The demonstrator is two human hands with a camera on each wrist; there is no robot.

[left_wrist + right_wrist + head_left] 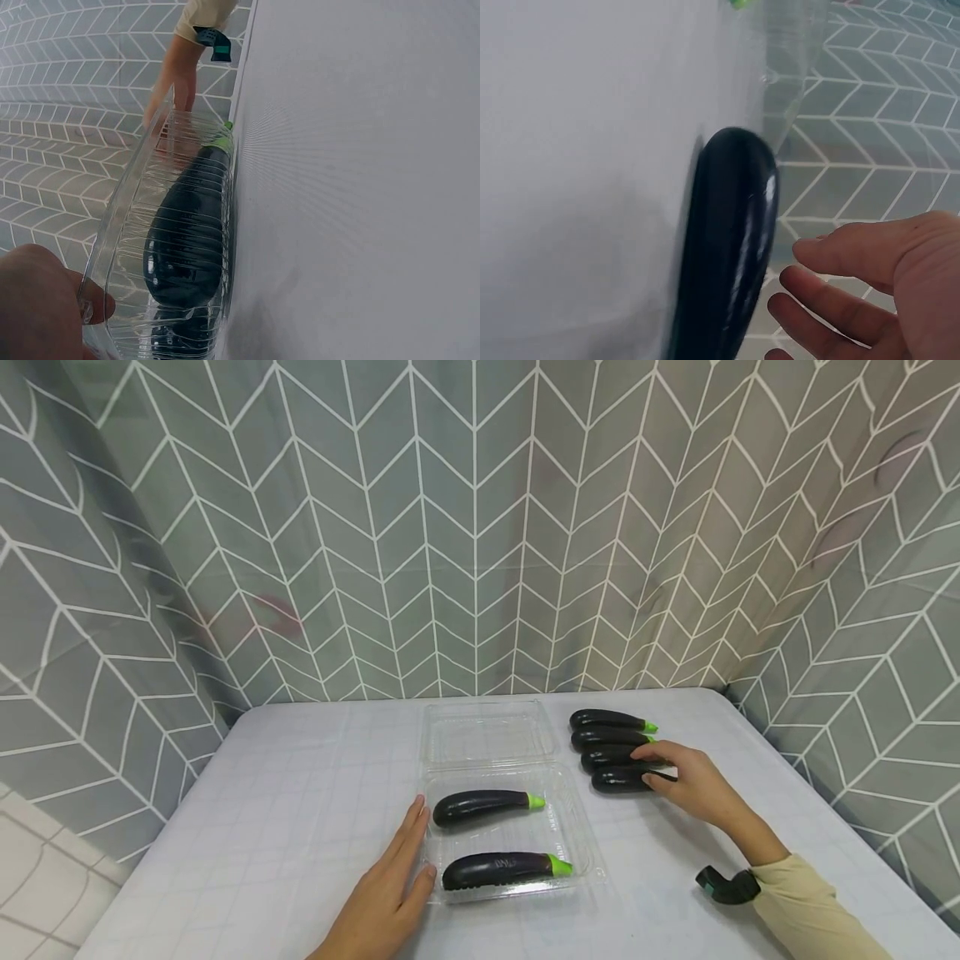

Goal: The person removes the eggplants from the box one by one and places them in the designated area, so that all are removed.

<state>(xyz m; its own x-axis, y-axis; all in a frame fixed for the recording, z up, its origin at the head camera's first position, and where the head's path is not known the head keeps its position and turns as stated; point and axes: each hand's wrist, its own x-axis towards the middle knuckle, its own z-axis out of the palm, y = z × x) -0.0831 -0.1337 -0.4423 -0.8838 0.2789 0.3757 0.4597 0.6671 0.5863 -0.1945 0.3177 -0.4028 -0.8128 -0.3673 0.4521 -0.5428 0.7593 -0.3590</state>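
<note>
A clear plastic clamshell box (495, 835) lies with its lid (487, 735) folded back. Inside are two dark eggplants with green stems: a farther eggplant (480, 807) and a nearer eggplant (498, 869). My left hand (386, 889), fingers straight, rests against the box's left edge; the left wrist view has its thumb (96, 300) at the rim. At the right, several eggplants lie in a row. My right hand (693, 781) hovers over the stem end of the nearest one (618, 779). In the right wrist view, thumb and fingers are spread beside that eggplant (727, 240), apparently not gripping.
A white cloth covers the table (300, 802). Grey patterned curtains (472, 527) stand behind it and along both sides. A dark strapped device (727, 887) sits at my right wrist, over the pale sleeve (810, 902).
</note>
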